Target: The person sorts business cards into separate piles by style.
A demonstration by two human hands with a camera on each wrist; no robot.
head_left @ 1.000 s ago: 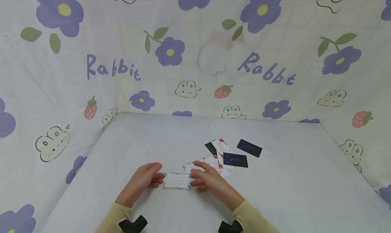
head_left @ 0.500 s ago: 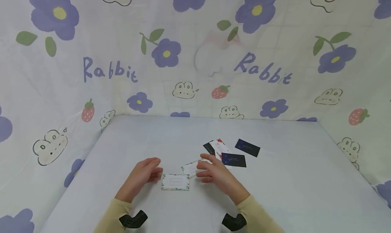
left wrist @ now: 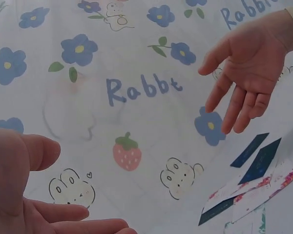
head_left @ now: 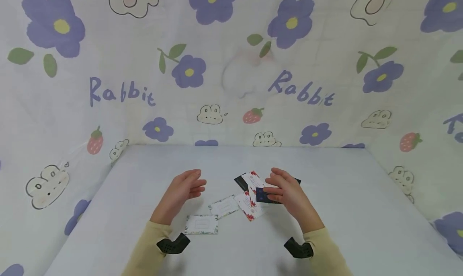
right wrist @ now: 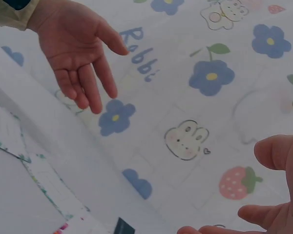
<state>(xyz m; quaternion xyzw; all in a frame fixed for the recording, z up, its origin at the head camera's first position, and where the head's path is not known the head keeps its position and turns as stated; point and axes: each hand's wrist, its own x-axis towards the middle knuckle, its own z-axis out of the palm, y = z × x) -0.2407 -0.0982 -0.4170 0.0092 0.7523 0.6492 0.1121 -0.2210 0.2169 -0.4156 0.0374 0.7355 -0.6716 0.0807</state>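
Observation:
My left hand [head_left: 182,194] is held up over the table with loose fingers and nothing in it. Across from it, my right hand [head_left: 292,199] is also raised and holds nothing, its fingers overlapping a dark blue card [head_left: 261,195] in the head view. Both palms face inward, as the left wrist view shows of the right palm [left wrist: 254,63]. Below the left hand lies a white card with a leafy border [head_left: 201,224], and a second leafy card [head_left: 223,206] touches its corner. A card with red flowers [head_left: 249,212] lies beside that one.
Another red-flowered card [head_left: 255,180] overlaps a black card [head_left: 240,182] farther back. One more dark card is mostly hidden behind the right hand. The white table [head_left: 173,159] meets a curtain [head_left: 231,79] printed with flowers and rabbits at its back and sides.
Both hands have left the front leafy card, risen and moved apart. That card stays flat on the table. The head view has tilted up and shifted right.

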